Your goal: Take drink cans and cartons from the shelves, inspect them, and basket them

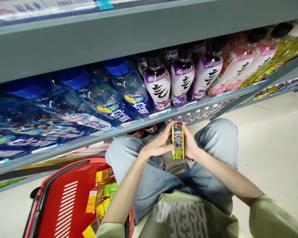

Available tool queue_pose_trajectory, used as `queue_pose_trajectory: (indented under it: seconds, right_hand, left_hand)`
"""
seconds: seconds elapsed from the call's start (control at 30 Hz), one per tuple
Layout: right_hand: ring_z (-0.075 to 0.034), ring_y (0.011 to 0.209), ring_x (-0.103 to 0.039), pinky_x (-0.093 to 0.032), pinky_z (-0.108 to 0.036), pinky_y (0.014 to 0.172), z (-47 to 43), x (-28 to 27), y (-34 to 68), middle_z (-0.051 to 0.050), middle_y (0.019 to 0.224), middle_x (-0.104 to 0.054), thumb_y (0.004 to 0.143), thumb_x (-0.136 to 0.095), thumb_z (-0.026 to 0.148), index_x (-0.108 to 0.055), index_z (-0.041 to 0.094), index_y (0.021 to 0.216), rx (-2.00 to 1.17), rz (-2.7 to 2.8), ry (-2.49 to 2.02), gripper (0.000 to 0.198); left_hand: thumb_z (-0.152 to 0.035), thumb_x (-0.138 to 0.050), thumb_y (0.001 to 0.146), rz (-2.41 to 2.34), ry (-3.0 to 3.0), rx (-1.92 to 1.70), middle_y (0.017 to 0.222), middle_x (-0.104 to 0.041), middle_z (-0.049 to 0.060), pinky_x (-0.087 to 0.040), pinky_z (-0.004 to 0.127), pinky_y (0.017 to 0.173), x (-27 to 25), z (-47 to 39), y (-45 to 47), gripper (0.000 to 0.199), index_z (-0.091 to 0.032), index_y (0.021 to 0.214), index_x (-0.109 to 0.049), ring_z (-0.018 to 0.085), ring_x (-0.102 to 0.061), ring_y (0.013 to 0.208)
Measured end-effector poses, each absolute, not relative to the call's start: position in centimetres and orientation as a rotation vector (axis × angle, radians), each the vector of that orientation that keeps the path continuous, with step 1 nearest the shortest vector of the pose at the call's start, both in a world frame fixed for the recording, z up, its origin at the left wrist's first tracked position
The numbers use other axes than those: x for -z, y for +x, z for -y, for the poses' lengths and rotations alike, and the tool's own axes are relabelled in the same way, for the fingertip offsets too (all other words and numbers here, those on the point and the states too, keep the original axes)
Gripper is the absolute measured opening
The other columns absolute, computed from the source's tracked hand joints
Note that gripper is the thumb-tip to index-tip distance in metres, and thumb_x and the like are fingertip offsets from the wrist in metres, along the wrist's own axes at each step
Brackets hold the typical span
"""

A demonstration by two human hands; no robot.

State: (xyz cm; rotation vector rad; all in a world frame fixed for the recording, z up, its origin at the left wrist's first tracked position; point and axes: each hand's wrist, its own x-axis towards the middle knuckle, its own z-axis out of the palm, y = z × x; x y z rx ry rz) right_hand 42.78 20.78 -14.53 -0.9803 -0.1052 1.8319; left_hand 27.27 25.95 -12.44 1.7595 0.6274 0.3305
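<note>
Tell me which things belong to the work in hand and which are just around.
Work in hand: small box, left hand, right hand; perhaps the red basket and its boxes.
Just around: blue-capped bottles, purple-labelled bottles, pink-labelled bottles, shelf.

We count one black-and-yellow box (178, 142) between one left hand (159, 142) and one right hand (190, 145). On the shelf (141, 124) we record three blue caps (75, 78) at left, three purple-labelled bottles (183, 77) in the front row and, to their right, two pink-labelled bottles (242, 64). Near left, we note one red basket (47, 198); its small packs (90, 206) overlap too much to total.
</note>
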Motion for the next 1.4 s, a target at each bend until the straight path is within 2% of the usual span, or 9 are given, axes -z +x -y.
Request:
queue_pose_trajectory:
  seconds: [0.1, 0.47, 0.6, 0.93, 1.03, 1.13, 1.23, 1.4]
  right_hand:
    - [-0.024, 0.082, -0.069, -0.053, -0.033, 0.068, -20.8, 14.6, 42.8, -0.001, 0.074, -0.072, 0.066, -0.075, 0.076, -0.072, 0.023, 0.086, -1.831, 0.103, -0.970, 0.056]
    - [-0.023, 0.085, -0.069, -0.052, -0.032, 0.072, -20.9, 14.7, 42.7, 0.000, 0.075, -0.073, 0.069, -0.076, 0.072, -0.074, 0.022, 0.088, -1.829, 0.091, -0.919, 0.053]
    - [-0.023, 0.083, -0.069, -0.052, -0.032, 0.072, -20.9, 14.8, 42.7, 0.000, 0.076, -0.074, 0.069, -0.077, 0.072, -0.074, 0.023, 0.090, -1.821, 0.097, -0.917, 0.054]
    - [-0.023, 0.085, -0.070, -0.053, -0.033, 0.075, -21.0, 14.8, 42.6, 0.000, 0.081, -0.075, 0.070, -0.077, 0.071, -0.074, 0.024, 0.098, -1.783, 0.075, -0.961, 0.055]
    - [-0.023, 0.088, -0.070, -0.053, -0.033, 0.077, -21.0, 14.6, 42.5, 0.000, 0.083, -0.075, 0.070, -0.076, 0.072, -0.074, 0.024, 0.098, -1.774, 0.073, -0.985, 0.056]
    - [-0.024, 0.091, -0.070, -0.054, -0.034, 0.079, -21.0, 14.4, 42.4, 0.000, 0.085, -0.076, 0.069, -0.077, 0.072, -0.074, 0.024, 0.098, -1.768, 0.063, -0.983, 0.056]
    - [-0.025, 0.095, -0.070, -0.055, -0.035, 0.081, -21.0, 14.4, 42.3, -0.001, 0.087, -0.077, 0.070, -0.076, 0.071, -0.074, 0.025, 0.100, -1.778, 0.067, -0.989, 0.055]
    - [-0.027, 0.097, -0.072, -0.056, -0.036, 0.082, -20.9, 14.5, 42.1, -0.002, 0.087, -0.078, 0.068, -0.081, 0.067, -0.074, 0.023, 0.094, -1.797, 0.126, -0.994, 0.051]
  left_hand:
    - [-0.021, -0.061, 0.078, -0.641, 1.756, -0.334, 0.160, -0.033, 0.016, -0.036, 0.048, 0.118, 12.3, -26.0, 27.3, 0.092, -0.018, 0.158, -0.014, 0.033, -0.040, 0.144]
    - [-0.022, -0.053, 0.082, -0.686, 1.751, -0.334, 0.159, -0.037, 0.011, -0.041, 0.043, 0.114, 12.1, -26.0, 27.3, 0.084, -0.020, 0.158, -0.018, 0.032, -0.040, 0.143]
    - [-0.022, -0.051, 0.084, -0.687, 1.759, -0.343, 0.157, -0.040, 0.011, -0.041, 0.042, 0.111, 12.1, -26.0, 27.4, 0.081, -0.020, 0.159, -0.018, 0.031, -0.045, 0.139]
    - [-0.032, -0.034, 0.100, -0.831, 1.748, -0.349, 0.156, -0.045, 0.004, -0.038, 0.040, 0.111, 13.0, -25.9, 27.6, 0.063, -0.029, 0.161, -0.021, 0.029, -0.049, 0.136]
    - [-0.039, -0.031, 0.104, -0.868, 1.778, -0.382, 0.151, -0.052, 0.004, -0.042, 0.036, 0.106, 12.7, -25.8, 27.8, 0.056, -0.028, 0.159, -0.027, 0.026, -0.058, 0.126]
    - [-0.045, -0.029, 0.106, -0.909, 1.795, -0.453, 0.139, -0.062, 0.004, -0.047, 0.031, 0.095, 12.5, -25.7, 28.1, 0.053, -0.026, 0.155, -0.036, 0.022, -0.067, 0.108]
    - [-0.048, -0.033, 0.105, -0.928, 1.790, -0.525, 0.131, -0.067, 0.004, -0.049, 0.028, 0.087, 12.4, -25.7, 28.3, 0.051, -0.024, 0.149, -0.043, 0.020, -0.069, 0.098]
    - [-0.048, -0.048, 0.101, -0.888, 1.703, -0.584, 0.129, -0.067, 0.004, -0.049, 0.027, 0.090, 12.9, -25.6, 28.6, 0.050, -0.023, 0.144, -0.048, 0.021, -0.067, 0.105]
